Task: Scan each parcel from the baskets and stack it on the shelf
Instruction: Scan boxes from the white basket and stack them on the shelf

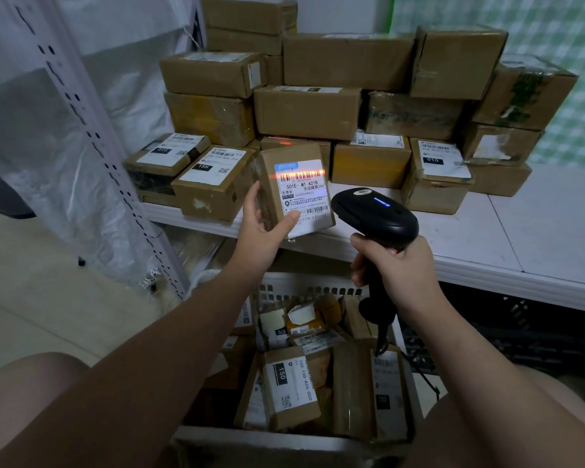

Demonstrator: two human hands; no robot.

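Observation:
My left hand [262,231] grips a small brown parcel [294,189] from below, its white label facing me, held above the front edge of the white shelf [520,244]. A red scan line lies across the label's top barcode. My right hand [395,268] grips the handle of a black barcode scanner [375,214], whose blue light is lit and whose head points at the label. Below my arms, a white basket [304,285] holds several labelled parcels [289,388].
Several brown boxes [318,109] are stacked in rows at the back of the shelf. A perforated shelf post [92,130] with plastic sheeting stands at the left. A dark crate [520,332] sits under the shelf at the right. My knees frame the basket.

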